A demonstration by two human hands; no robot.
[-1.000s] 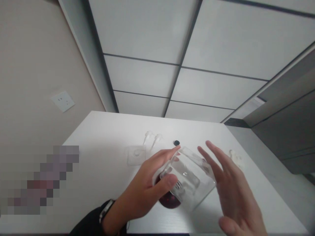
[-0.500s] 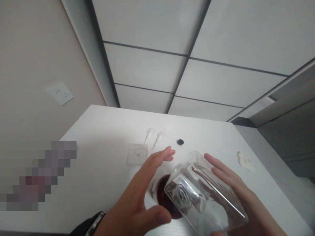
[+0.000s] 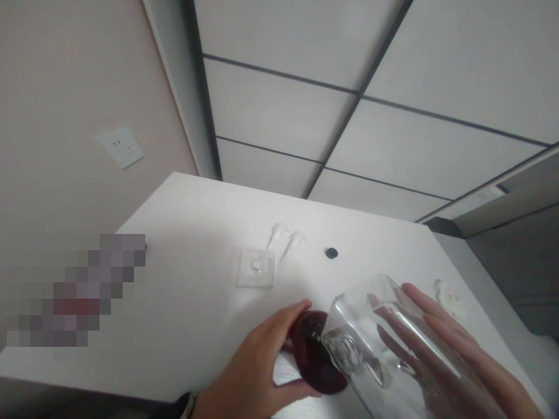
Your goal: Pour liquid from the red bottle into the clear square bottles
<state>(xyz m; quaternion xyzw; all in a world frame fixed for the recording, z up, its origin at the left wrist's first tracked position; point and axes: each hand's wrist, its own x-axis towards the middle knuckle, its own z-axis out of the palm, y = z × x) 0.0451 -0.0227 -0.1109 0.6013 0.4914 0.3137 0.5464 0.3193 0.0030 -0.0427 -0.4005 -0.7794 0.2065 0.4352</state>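
My left hand (image 3: 262,355) curves its thumb and fingers around a round vessel (image 3: 312,349) with a dark red top or contents. Which of the two it is, I cannot tell. In my right hand (image 3: 467,349) is a clear, square-sided plastic container (image 3: 371,331), tilted so its near-left end overlaps the vessel's edge from my view. My right fingers lie along its far side, some showing through the plastic. Past my left hand lies a flat clear square piece (image 3: 256,270) with a raised ring.
Two small white plastic pieces with thin stems, one at the left (image 3: 278,233) and one at the right (image 3: 294,241), lie on the white table (image 3: 192,262). Beyond my hands is a dark round spot (image 3: 332,253). Whitish crumpled material (image 3: 448,297) lies right. A pixelated area covers the left.
My left hand has closed from an open pose around the red vessel. The clear container has shifted right with my right hand. The whole view has turned slightly.
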